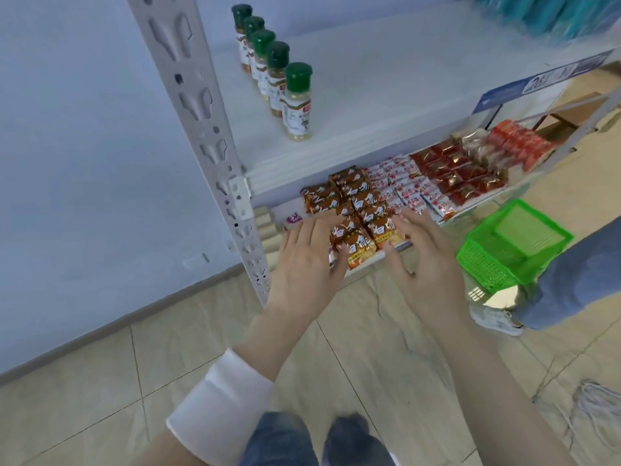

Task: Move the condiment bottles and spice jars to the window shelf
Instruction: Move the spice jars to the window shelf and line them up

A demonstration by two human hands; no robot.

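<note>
On the white shelf (386, 95), left end: five spice jars (278, 79) in a tight row. Left hand (309, 260) and right hand (426, 260) spread, holding nothing, down by the noodle packets (356, 203). Risk: clipping the front jar could topple the row.

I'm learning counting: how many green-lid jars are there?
5 spice jars in a row at the upper shelf's left end: front, second, third, fourth, rearmost. None seems hidden.
</note>
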